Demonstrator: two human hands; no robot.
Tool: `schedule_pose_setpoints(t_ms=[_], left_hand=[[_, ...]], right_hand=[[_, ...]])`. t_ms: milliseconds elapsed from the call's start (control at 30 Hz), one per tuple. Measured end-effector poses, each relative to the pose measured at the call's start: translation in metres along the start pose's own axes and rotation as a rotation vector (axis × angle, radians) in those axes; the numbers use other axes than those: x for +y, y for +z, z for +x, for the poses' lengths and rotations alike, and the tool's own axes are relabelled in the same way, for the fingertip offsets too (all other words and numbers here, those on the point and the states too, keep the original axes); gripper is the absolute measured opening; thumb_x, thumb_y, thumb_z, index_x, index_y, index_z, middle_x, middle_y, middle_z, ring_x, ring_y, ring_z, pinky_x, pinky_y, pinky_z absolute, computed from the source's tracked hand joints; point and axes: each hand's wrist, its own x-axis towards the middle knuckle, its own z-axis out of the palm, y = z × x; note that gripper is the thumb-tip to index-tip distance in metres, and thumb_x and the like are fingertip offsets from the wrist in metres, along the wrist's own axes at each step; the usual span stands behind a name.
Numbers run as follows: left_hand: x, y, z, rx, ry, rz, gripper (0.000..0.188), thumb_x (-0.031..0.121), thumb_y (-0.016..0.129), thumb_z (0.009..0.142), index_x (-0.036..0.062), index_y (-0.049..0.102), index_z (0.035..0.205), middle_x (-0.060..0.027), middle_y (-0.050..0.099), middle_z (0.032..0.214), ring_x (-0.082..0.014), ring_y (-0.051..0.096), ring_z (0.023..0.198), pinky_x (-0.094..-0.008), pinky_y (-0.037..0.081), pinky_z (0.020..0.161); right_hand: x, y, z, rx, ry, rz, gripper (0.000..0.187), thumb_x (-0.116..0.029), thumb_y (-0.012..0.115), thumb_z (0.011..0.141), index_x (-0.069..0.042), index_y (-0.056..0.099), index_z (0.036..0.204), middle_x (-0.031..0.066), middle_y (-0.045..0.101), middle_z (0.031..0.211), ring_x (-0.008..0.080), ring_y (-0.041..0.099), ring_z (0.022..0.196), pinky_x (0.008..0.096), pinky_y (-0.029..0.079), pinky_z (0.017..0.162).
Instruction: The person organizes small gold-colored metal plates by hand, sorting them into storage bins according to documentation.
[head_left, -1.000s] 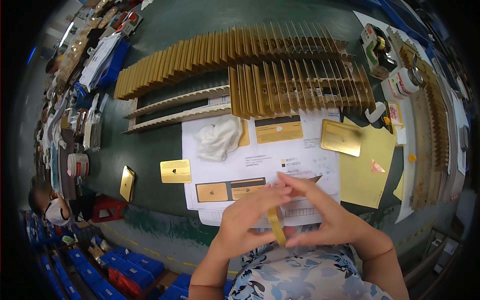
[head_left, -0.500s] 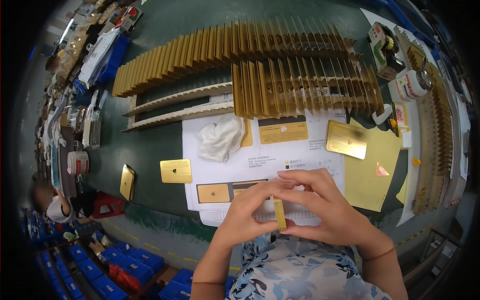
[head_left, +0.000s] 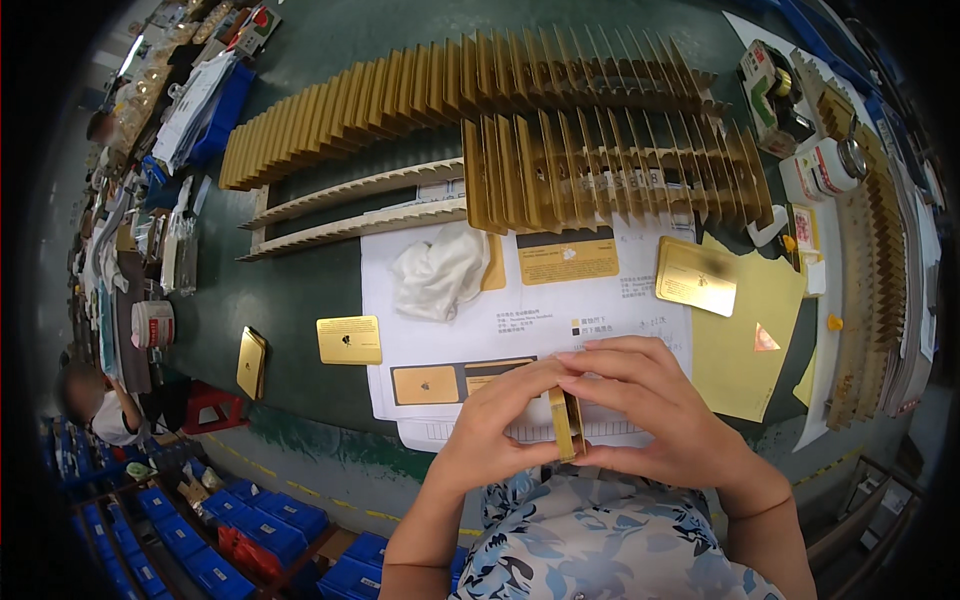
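A small stack of gold metal cards stands on edge between my hands, close to my body. My left hand pinches its left side, thumb below and fingers on top. With its thumb at the bottom and fingertips at the top, my right hand grips the other side. A narrow dark gap shows between the cards toward the right hand. Just beyond lies a printed sheet with card pictures. One gold card lies flat to the left, beside a small leaning pile of gold cards. Another gold card lies to the right.
Slotted racks hold rows of upright gold cards at the back; one rack section has bare slots. A crumpled white cloth rests on the sheet. Yellow paper, a white bottle and a tape dispenser are on the right.
The cards in my hands have parted slightly, so the stack looks wider and a gap shows on its right side. Both hands stay in nearly the same place.
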Motion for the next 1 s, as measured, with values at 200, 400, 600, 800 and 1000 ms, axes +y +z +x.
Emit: schedule_pose_setpoints(t_ms=[200, 400, 600, 800, 1000], left_hand=[[-0.003, 0.001, -0.002, 0.018, -0.011, -0.003, 0.064, 0.016, 0.089, 0.069, 0.0033, 0.064, 0.126, -0.0171, 0.067, 0.128, -0.0332, 0.065, 0.118, -0.0406, 0.051, 0.101], [-0.004, 0.001, -0.004, 0.03, -0.028, -0.021, 0.064, 0.018, 0.09, 0.069, 0.0032, 0.064, 0.126, -0.0173, 0.067, 0.128, -0.0324, 0.065, 0.118, -0.0397, 0.051, 0.101], [-0.007, 0.001, -0.004, 0.026, -0.02, -0.057, 0.063, 0.018, 0.091, 0.069, 0.0036, 0.064, 0.125, -0.017, 0.067, 0.127, -0.0323, 0.065, 0.118, -0.0393, 0.051, 0.1], [-0.011, 0.007, -0.006, 0.054, -0.003, -0.05, 0.064, 0.02, 0.092, 0.068, 0.0041, 0.064, 0.124, -0.0156, 0.068, 0.126, -0.0313, 0.066, 0.116, -0.0383, 0.051, 0.099], [-0.008, 0.008, 0.002, 0.048, 0.042, -0.085, 0.065, 0.016, 0.091, 0.069, 0.0048, 0.065, 0.127, -0.0122, 0.068, 0.129, -0.0295, 0.065, 0.119, -0.038, 0.051, 0.103]], right_hand=[[0.0, 0.0, 0.0, 0.017, -0.009, 0.024, 0.067, -0.01, 0.082, 0.078, -0.005, 0.056, 0.139, 0.0096, 0.054, 0.142, 0.0323, 0.049, 0.129, 0.0423, 0.044, 0.107], [-0.001, 0.0, -0.001, 0.015, -0.01, 0.057, 0.066, -0.01, 0.081, 0.079, -0.004, 0.055, 0.14, 0.01, 0.055, 0.142, 0.0317, 0.051, 0.127, 0.0417, 0.044, 0.107], [0.002, 0.0, -0.001, 0.004, -0.011, 0.068, 0.066, -0.01, 0.081, 0.08, -0.004, 0.055, 0.14, 0.0104, 0.055, 0.141, 0.0312, 0.052, 0.127, 0.0416, 0.044, 0.107], [-0.001, -0.003, -0.001, -0.012, 0.023, 0.095, 0.065, -0.01, 0.081, 0.079, -0.004, 0.055, 0.138, 0.0117, 0.054, 0.142, 0.0313, 0.05, 0.129, 0.0421, 0.043, 0.108], [0.006, -0.021, -0.009, 0.024, 0.213, -0.182, 0.045, -0.006, 0.079, 0.077, -0.003, 0.061, 0.118, 0.013, 0.056, 0.121, 0.0324, 0.052, 0.114, 0.041, 0.045, 0.098]])
